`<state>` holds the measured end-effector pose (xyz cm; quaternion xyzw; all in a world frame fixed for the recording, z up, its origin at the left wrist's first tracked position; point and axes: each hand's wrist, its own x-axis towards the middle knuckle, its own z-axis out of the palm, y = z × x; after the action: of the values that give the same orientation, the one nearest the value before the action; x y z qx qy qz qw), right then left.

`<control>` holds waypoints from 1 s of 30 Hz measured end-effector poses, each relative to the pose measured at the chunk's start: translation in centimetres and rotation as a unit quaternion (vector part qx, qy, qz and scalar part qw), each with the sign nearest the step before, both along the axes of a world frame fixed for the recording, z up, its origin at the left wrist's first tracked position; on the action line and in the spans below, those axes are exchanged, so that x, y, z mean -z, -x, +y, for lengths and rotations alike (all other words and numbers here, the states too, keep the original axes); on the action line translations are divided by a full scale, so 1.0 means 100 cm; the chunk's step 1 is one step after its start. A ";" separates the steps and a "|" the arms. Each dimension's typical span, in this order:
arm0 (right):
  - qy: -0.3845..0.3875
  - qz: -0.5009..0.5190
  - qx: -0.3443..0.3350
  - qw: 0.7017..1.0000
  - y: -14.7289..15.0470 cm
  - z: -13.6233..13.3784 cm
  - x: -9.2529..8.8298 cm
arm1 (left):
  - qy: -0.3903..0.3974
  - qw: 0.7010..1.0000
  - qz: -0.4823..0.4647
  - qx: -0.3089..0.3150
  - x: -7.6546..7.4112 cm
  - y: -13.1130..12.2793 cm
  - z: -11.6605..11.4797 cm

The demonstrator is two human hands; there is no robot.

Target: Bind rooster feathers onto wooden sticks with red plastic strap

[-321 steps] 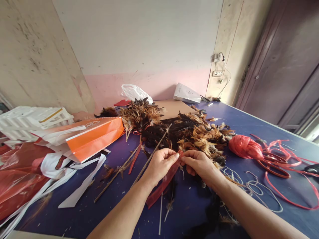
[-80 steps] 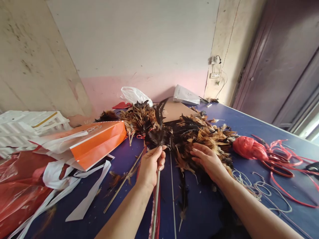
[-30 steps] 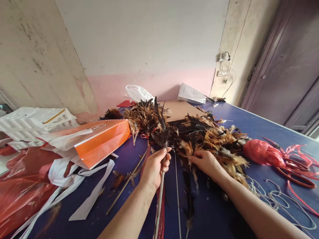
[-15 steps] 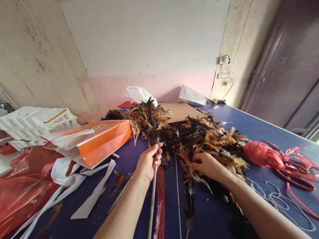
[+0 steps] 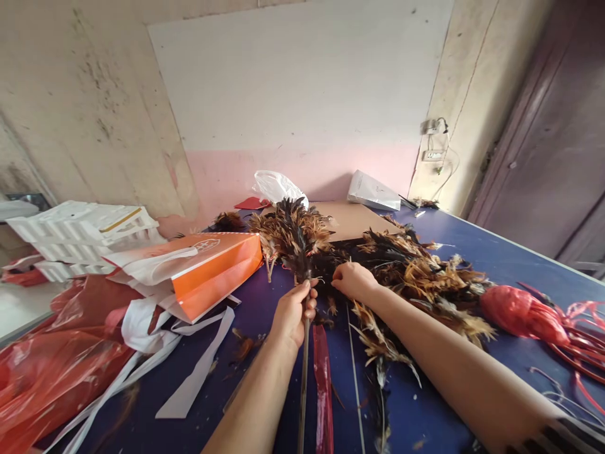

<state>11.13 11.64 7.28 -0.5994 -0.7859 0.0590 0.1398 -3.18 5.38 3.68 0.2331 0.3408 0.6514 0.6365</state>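
Note:
My left hand (image 5: 295, 312) is wrapped round the thin stick of a feather duster (image 5: 299, 243), just below its head of black and brown feathers. The bare lower stick (image 5: 303, 391) runs down towards me. My right hand (image 5: 357, 280) is close on the right, fingers pinched together; what they hold is too small or hidden to make out. Behind and beside it spreads a pile of black and golden-brown feathers (image 5: 420, 271). A red ribbon strip (image 5: 322, 384) lies right of the stick, and a loose bunch of feathers (image 5: 380, 347) lies below my right wrist.
On the blue table (image 5: 472, 239) an orange paper bag (image 5: 217, 274), red plastic (image 5: 70, 353) and white strips (image 5: 201, 372) lie left. A bundle of red plastic twine (image 5: 520, 312) is at the right. Brown cardboard (image 5: 354, 221) and a white packet (image 5: 373, 189) lie at the back.
My right hand has moved left from the feather pile to beside the duster. My left hand keeps its grip on the stick. The view has shifted slightly.

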 end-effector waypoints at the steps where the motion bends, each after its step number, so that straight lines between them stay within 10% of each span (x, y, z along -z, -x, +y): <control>1: 0.007 -0.011 0.013 1.000 0.006 0.008 0.006 | 0.001 1.000 0.001 -0.001 0.000 0.000 0.000; 7: 0.036 -0.019 0.088 0.995 0.002 0.043 0.023 | 0.005 1.000 -0.004 0.003 0.002 -0.001 0.000; 19: 0.042 0.203 0.049 0.977 -0.053 0.046 -0.001 | 0.014 0.999 0.011 0.033 0.003 -0.009 -0.001; 30: -0.066 0.109 0.149 0.981 -0.135 0.062 -0.036 | 0.041 0.998 0.019 0.033 0.001 -0.011 -0.003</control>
<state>24.66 17.85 10.91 -0.6894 -0.6699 0.0508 0.2710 -2.11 5.12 3.53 0.2305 0.3710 0.6111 0.6601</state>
